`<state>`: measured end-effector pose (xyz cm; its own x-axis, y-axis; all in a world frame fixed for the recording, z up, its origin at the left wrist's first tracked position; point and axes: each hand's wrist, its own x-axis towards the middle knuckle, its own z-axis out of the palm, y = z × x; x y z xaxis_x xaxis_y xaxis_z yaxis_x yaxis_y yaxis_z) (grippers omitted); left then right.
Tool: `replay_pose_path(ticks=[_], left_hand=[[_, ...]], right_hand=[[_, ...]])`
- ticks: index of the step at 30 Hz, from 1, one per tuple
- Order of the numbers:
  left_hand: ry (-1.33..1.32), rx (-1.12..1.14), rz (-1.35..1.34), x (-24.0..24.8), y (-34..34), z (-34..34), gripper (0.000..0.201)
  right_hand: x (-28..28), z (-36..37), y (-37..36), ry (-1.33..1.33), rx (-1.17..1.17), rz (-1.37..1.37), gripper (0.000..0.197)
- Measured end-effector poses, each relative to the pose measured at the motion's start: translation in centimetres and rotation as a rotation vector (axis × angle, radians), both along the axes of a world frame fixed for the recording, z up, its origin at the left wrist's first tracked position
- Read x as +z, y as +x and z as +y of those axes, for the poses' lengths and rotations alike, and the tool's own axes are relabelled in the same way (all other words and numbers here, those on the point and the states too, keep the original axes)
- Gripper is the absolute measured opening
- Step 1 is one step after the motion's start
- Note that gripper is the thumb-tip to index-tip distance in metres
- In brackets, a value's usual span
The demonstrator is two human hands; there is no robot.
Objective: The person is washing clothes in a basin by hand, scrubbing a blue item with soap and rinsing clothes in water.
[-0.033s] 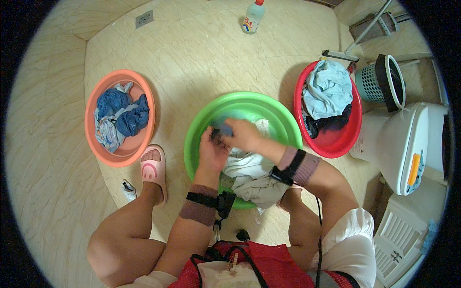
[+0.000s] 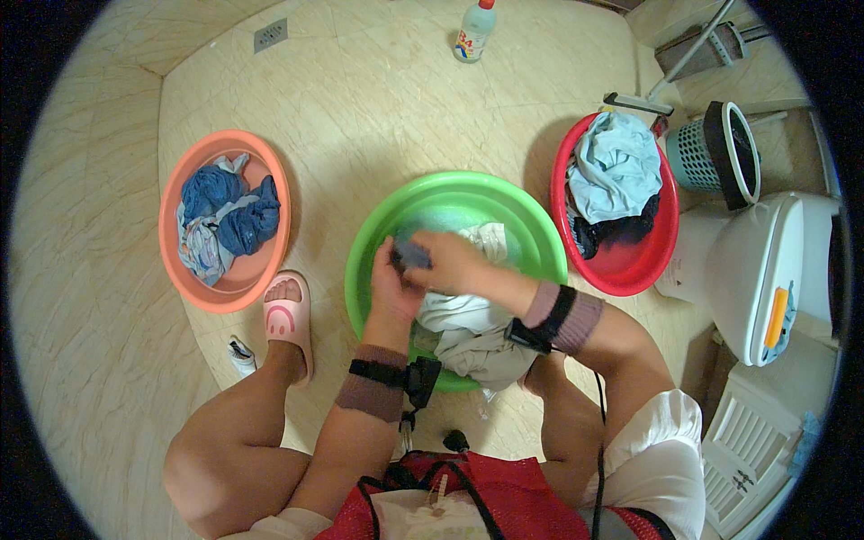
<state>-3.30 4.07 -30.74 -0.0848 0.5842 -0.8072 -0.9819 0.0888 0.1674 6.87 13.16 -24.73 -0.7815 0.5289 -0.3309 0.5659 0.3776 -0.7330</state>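
Over the left part of a green basin (image 2: 363, 297), both hands grip one small dark blue cloth (image 2: 415, 256), blurred by motion. My left hand (image 2: 394, 286) is closed at its near left side, fingers curled upward. From the right, my right hand (image 2: 454, 263) presses on it with bent fingers. The cloth's exact kind is hard to make out, and the hands cover much of it. Below the hands, white cloth (image 2: 461, 312) and a beige garment (image 2: 490, 355) lie bunched in the basin, the beige one against the near right rim.
To the left stands an orange basin (image 2: 171, 261) with blue clothes. At right, a red basin (image 2: 643, 270) holds light blue and black clothes, beside a toilet (image 2: 756, 270) and a lattice bin (image 2: 697, 157). A red-capped bottle (image 2: 472, 40) stands at the far side.
My right hand has shifted slightly left and down over the dark blue cloth, closer to my left hand. The basins and the other clothes have stayed put.
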Motion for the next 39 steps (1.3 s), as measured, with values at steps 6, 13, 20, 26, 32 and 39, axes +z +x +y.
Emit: replay_pose_path(ticks=[6, 13, 20, 26, 32, 39], left_hand=[[0.375, 0.073, 0.135, 6.4, 1.7, -0.5, 0.037], [0.118, 0.006, 0.026, -0.6, 1.2, 1.1, 0.037], [-0.133, 0.026, 0.113, 1.0, 0.4, 1.1, 0.047], [-0.135, 0.016, 0.011, 2.0, 1.6, 1.5, 0.059], [0.251, -0.001, -0.057, -0.5, -0.4, -1.5, 0.042], [0.233, 0.010, -0.064, -4.9, -0.9, -2.4, 0.043]], right_hand=[[3.9, -3.0, -0.3, -0.067, 0.158, 0.187, 0.034], [-4.3, 5.0, 4.1, 0.042, -0.343, -0.228, 0.045], [-8.7, 4.3, 6.5, 0.113, -0.168, -0.560, 0.048], [-5.1, 3.3, 2.6, 0.138, -0.217, -0.280, 0.045], [3.3, -3.4, 0.1, -0.045, -0.085, 0.253, 0.041], [3.6, -2.1, -1.2, 0.174, 0.095, -0.030, 0.033]])
